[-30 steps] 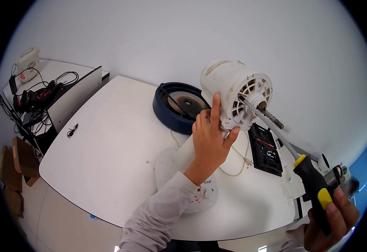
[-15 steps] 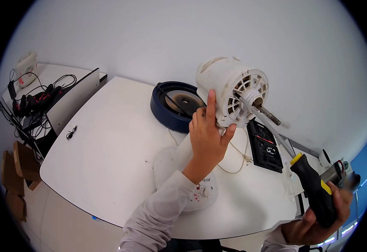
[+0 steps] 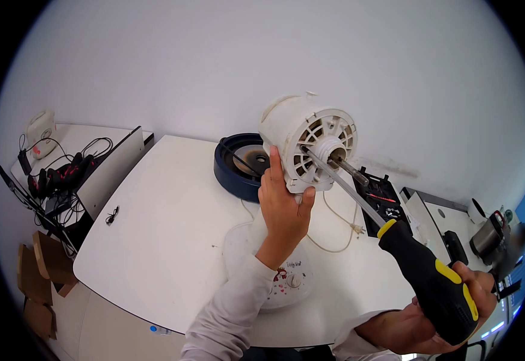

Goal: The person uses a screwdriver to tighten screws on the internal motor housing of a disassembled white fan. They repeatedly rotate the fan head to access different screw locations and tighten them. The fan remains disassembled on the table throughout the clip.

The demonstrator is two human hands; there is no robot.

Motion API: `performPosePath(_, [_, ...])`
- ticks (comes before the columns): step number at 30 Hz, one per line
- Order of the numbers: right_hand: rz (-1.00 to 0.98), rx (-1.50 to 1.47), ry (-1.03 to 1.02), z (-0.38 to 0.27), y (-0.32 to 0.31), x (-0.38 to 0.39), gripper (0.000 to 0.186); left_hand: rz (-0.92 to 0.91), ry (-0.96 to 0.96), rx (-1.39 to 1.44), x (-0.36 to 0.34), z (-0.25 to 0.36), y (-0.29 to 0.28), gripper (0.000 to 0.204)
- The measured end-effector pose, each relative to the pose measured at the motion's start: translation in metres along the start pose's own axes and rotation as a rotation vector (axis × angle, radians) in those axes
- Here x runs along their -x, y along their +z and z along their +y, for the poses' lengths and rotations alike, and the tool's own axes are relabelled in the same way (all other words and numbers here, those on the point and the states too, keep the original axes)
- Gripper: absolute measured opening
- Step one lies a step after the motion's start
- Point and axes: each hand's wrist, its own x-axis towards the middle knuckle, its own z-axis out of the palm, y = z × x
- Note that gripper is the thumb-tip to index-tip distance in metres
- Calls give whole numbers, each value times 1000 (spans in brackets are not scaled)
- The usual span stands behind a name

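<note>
A white fan motor housing [image 3: 289, 123] stands on top of a white fan base [image 3: 238, 253], whose front has a dial and small printed pictures. My left hand [image 3: 283, 210] grips the housing's lower side, index finger up along it and thumb beneath the front. A metal shaft [image 3: 356, 173] sticks out of the round slotted front. My right hand [image 3: 407, 328] is closed round the black and yellow handle of a large screwdriver [image 3: 416, 259]. The screwdriver's blade reaches a hole at the left of the housing's front, beside the shaft; its tip is hidden there.
Behind the fan lies a round dark blue tub-like part [image 3: 229, 174]. A black tool case [image 3: 383, 195] lies open at the right, near a pale cord with a plug [image 3: 357, 229]. A small black cable [image 3: 113, 215] is on the left tabletop. Cardboard boxes [image 3: 52, 262] stand on the floor.
The view has shifted, so the housing appears lower and further left. My right hand and the screwdriver handle have moved left and closer to the housing. Both grips stay as they were.
</note>
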Motion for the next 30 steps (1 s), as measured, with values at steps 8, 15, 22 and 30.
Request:
performPosePath(8, [152, -785, -308, 15, 2, -35, 39, 17, 64, 11, 2, -4, 8, 80])
performPosePath(15, [505, -142, -33, 49, -18, -23, 49, 15, 74, 22, 1, -7, 5, 81])
performPosePath(22, [315, -147, 75, 62, -1, -13, 53, -56, -21, 42, 4, 0, 5, 82])
performPosePath(30, [208, -294, 123, 87, 15, -5, 55, -63, -44, 33, 5, 1, 2, 83])
